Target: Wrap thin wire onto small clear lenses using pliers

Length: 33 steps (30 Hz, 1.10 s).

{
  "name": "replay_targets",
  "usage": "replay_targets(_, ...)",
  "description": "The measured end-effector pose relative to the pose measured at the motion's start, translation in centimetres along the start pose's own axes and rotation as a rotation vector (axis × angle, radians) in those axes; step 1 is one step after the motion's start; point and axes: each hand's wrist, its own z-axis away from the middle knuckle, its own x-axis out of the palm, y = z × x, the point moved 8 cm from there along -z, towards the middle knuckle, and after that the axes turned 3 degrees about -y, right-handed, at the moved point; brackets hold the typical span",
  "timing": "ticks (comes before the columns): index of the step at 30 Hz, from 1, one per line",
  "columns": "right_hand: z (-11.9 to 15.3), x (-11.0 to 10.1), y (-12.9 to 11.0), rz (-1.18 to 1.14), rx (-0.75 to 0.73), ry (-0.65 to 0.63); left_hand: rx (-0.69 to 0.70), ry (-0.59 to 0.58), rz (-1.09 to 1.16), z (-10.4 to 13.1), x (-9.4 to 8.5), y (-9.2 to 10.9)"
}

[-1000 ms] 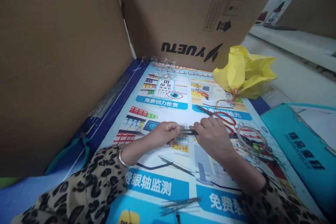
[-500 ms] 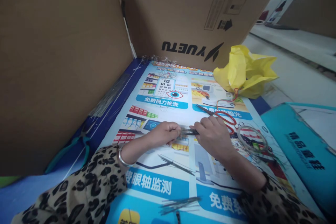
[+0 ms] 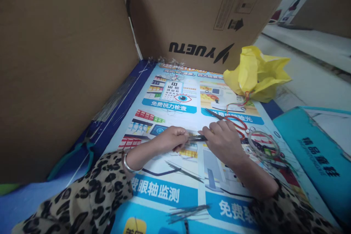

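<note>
My right hand (image 3: pixel 223 140) is closed around a pair of pliers (image 3: pixel 197 138) whose dark, slim jaws point left. Most of the handles are hidden in my palm. At the jaw tips, the thumb and fingers of my left hand (image 3: pixel 174 139) are pinched together; whatever lies between them is too small and covered to make out. Below the hands, a few thin dark wire pieces (image 3: pixel 186 173) lie on the printed poster (image 3: pixel 175 119). A bundle of cut wires (image 3: pixel 189 212) rests closer to me. Scissors with red handles (image 3: pixel 236 121) lie just beyond my right hand.
Teal-handled pliers (image 3: pixel 89 150) and a row of straight wires (image 3: pixel 116 98) lie at left. A wire coil (image 3: pixel 263 145) sits at right, beside a blue shoebox (image 3: pixel 309 153). Behind are a yellow bag (image 3: pixel 255 75), small wire shapes (image 3: pixel 175 65) and tall cardboard walls (image 3: pixel 189 14).
Both hands keep nearly the same place and grip. The fingers of my left hand have shifted slightly at the jaw tips.
</note>
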Motion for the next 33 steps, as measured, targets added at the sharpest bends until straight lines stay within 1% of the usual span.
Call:
replay_targets(5, 0.0, 0.5, -0.1, 0.030, -0.005, -0.050, -0.032, 0.007, 0.011, 0.0, 0.0, -0.3)
replay_targets(10, 0.1, 0.6, -0.1, 0.035, 0.002, -0.071, -0.066, 0.028, 0.034, -0.1, 0.0, -0.6)
replay_targets(14, 0.2, 0.8, 0.0, 0.039, 0.022, -0.080, -0.088, 0.053, 0.095, -0.1, 0.0, -0.8)
replay_targets(20, 0.2, 0.8, 0.1, 0.019, 0.052, -0.070, -0.045, 0.084, 0.157, -0.2, 0.2, -0.7)
replay_targets(24, 0.1, 0.9, 0.2, 0.008, 0.068, -0.081, -0.043, 0.112, 0.187, -0.2, 0.3, -1.0)
replay_targets(28, 0.1, 0.8, 0.3, -0.003, 0.070, -0.086, -0.025, 0.109, 0.223, -0.2, 0.3, -1.2)
replay_targets(33, 0.1, 0.9, 0.2, 0.017, 0.064, -0.109, -0.035, 0.105, 0.228, -0.1, 0.5, -1.3)
